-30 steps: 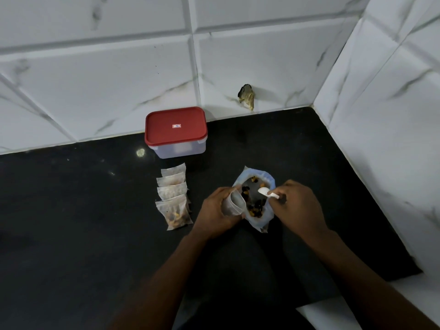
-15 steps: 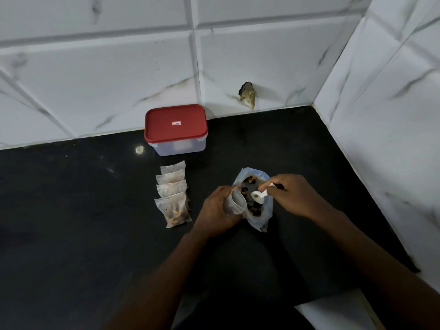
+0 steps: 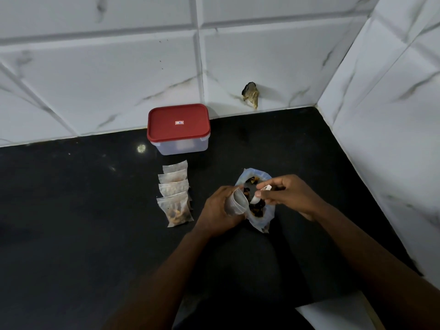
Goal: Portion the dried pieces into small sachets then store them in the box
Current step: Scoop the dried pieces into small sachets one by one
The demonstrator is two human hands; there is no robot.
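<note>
My left hand [image 3: 217,210] grips a small clear sachet [image 3: 235,203] with its mouth held open toward the right. My right hand [image 3: 289,194] pinches a small white spoon [image 3: 256,197], whose bowl dips into an open plastic bag [image 3: 265,214] of dark and orange dried pieces [image 3: 257,208]. The bag lies on the black counter between my hands. Several filled sachets [image 3: 175,192] lie in an overlapping row to the left. A clear box with a red lid [image 3: 178,127], closed, stands behind them by the wall.
White marble tiles form the back wall and the right wall [image 3: 390,120], meeting in a corner. A small brown scrap [image 3: 250,94] sticks to the back wall near the counter. The black counter [image 3: 71,210] stretches left; its front edge shows at bottom right.
My right hand has swung the spoon from over the bag down into the dried pieces beside the sachet's mouth. My left hand has kept holding the sachet in place.
</note>
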